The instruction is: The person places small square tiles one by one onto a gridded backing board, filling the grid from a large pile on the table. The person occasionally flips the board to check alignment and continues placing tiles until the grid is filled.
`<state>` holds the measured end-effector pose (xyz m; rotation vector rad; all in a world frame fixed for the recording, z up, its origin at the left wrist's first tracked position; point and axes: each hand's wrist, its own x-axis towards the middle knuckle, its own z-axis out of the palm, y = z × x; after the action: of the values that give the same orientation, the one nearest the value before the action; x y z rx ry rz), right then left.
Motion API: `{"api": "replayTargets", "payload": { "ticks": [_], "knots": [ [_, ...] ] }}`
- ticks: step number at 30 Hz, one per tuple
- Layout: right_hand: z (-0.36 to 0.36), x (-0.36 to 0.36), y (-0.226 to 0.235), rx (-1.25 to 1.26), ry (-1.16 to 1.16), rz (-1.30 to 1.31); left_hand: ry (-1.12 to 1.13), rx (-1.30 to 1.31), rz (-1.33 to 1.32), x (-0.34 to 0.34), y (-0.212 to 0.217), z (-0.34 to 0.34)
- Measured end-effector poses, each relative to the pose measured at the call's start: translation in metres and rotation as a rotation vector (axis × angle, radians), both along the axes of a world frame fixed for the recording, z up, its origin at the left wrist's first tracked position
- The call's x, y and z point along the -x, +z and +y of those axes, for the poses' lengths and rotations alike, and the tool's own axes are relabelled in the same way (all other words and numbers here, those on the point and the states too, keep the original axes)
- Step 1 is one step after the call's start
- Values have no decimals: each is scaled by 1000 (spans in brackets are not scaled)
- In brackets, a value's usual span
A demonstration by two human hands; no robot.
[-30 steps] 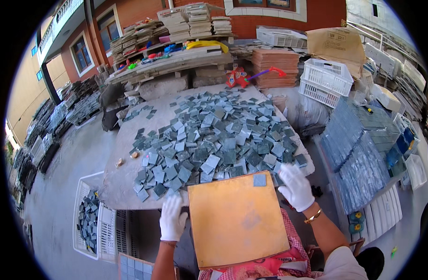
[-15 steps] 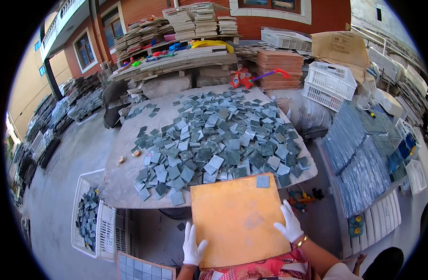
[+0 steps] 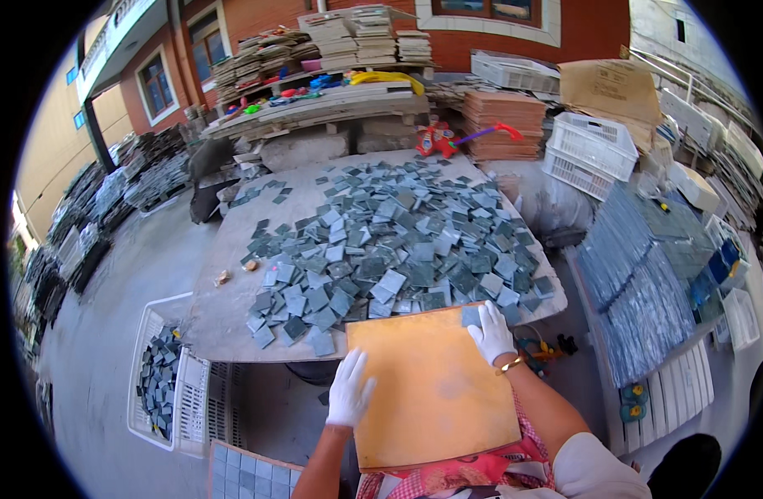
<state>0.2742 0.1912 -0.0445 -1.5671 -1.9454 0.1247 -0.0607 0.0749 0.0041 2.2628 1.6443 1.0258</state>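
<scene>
An orange-yellow square board (image 3: 431,391) lies in front of me, its near edge against my pink checked apron. My left hand (image 3: 348,389), in a white glove, rests at the board's left edge with fingers stretched and thumb apart; it is open. At the far right corner of the board is my right hand (image 3: 491,334), also white-gloved, fingers extended and open. It partly covers a grey-blue square tile (image 3: 470,316) on that corner. Beyond the board, a heap of loose grey-green stone tiles (image 3: 398,241) spreads over a pale table (image 3: 219,320).
A white crate (image 3: 186,399) with small tiles stands at the left, near a panel of laid tiles (image 3: 248,476). Wrapped slabs (image 3: 648,283) and white crates (image 3: 589,145) are at the right. A red toy (image 3: 436,140) and stacked terracotta tiles (image 3: 502,125) sit at the back.
My right hand has moved from the board's right edge up to its far corner, over the tile. The left hand has moved slightly up along the left edge.
</scene>
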Motion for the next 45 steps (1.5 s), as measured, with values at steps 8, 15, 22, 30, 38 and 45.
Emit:
{"api": "replayTargets", "payload": {
  "ticks": [8,15,22,30,38,45],
  "knots": [
    [3,1,18,-129,144,-160,107,-49,157,11,-48,113],
    [7,0,27,-94,151,-86,141,-14,131,0,-32,78],
    [46,-3,46,-280,-44,-193,152,34,205,-5,-31,72],
    [-94,-44,28,160,236,466,129,139,-135,-15,-41,-75],
    [-160,-45,20,278,390,491,119,173,-932,-23,-43,-114],
    [-147,-37,91,652,82,1561,-17,179,-1387,-2,-4,-105]
  ]
}}
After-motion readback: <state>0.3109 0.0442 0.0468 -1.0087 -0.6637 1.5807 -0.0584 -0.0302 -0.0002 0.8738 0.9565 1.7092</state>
